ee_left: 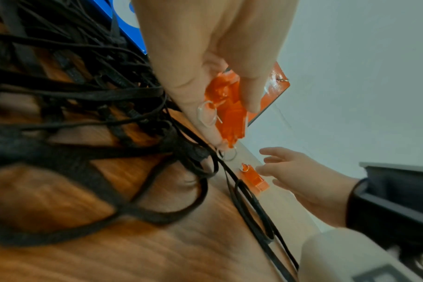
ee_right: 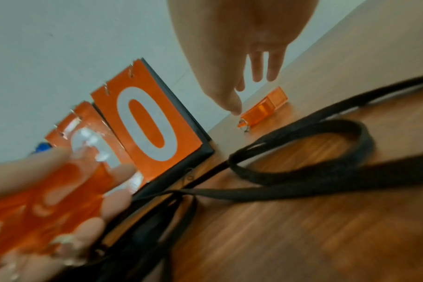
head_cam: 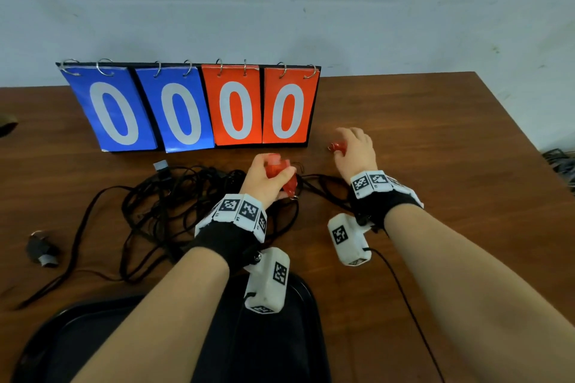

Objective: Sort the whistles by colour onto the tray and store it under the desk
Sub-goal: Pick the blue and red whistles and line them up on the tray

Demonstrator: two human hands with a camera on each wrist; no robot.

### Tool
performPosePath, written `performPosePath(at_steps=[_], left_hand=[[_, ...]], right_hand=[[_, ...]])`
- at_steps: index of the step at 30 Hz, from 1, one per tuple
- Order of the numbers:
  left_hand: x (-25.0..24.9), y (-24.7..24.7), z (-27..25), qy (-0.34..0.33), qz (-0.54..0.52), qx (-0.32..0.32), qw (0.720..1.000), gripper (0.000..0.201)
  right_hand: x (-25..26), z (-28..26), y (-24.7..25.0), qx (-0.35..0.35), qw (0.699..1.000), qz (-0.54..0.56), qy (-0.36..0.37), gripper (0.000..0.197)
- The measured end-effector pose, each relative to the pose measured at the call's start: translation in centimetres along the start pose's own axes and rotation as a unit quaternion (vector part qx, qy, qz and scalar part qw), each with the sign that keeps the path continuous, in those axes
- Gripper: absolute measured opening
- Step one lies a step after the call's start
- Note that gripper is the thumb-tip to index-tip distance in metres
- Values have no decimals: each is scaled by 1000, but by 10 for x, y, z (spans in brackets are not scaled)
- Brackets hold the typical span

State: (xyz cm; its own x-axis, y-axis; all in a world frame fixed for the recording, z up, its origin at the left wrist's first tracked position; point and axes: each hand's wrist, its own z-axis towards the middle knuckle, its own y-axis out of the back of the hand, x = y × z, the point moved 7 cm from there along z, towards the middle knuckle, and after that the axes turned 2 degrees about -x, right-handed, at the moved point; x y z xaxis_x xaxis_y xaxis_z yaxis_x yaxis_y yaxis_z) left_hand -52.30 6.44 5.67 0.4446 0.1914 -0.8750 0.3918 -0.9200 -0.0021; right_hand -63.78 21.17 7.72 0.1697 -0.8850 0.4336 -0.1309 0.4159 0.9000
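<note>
My left hand [head_cam: 278,165] grips a bunch of translucent orange whistles [head_cam: 287,186], thumb on top, above the table in front of the scoreboard. The left wrist view shows these orange whistles [ee_left: 226,106] pinched between thumb and fingers, their key rings hanging down. One more orange whistle [head_cam: 337,146] lies on the table to the right. My right hand [head_cam: 345,141] hovers over it with straight fingers. In the right wrist view the thumb tip [ee_right: 234,110] sits at the ring end of this whistle [ee_right: 263,108]. The black tray [head_cam: 40,329] lies at the near edge under my forearms.
A tangle of black lanyards [head_cam: 161,205] covers the table to the left of and below my left hand. A black whistle [head_cam: 40,249] lies at the far left. A flip scoreboard [head_cam: 193,106] with blue and orange zeros stands at the back against the wall.
</note>
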Motion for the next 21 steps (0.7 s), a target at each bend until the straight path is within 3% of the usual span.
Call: performPosePath(at_steps=[3, 6, 9, 11, 14, 17, 21], left_hand=[[7, 5, 4, -4, 12, -23, 1000, 30], [9, 6, 3, -17, 24, -20, 999, 20], [8, 8, -6, -22, -19, -3, 1000, 11], [7, 10, -15, -16, -45, 6, 999, 7], [10, 13, -30, 3, -89, 12, 996, 12], [17, 19, -53, 8, -101, 20, 995, 9], [37, 36, -89, 10, -60, 18, 998, 18]], right_hand=[[-6, 11, -17, 53, 997, -59, 6, 52], [-11, 12, -23, 62, 995, -72, -3, 37], [-6, -3, -9, 19, 1000, -2, -3, 28], [-1, -24, 2, 3, 993, 113, -22, 26], [20, -69, -2, 100, 940, 318, -69, 12], [47, -115, -16, 197, 878, 415, -132, 12], [72, -165, -37, 244, 867, 409, -147, 18]])
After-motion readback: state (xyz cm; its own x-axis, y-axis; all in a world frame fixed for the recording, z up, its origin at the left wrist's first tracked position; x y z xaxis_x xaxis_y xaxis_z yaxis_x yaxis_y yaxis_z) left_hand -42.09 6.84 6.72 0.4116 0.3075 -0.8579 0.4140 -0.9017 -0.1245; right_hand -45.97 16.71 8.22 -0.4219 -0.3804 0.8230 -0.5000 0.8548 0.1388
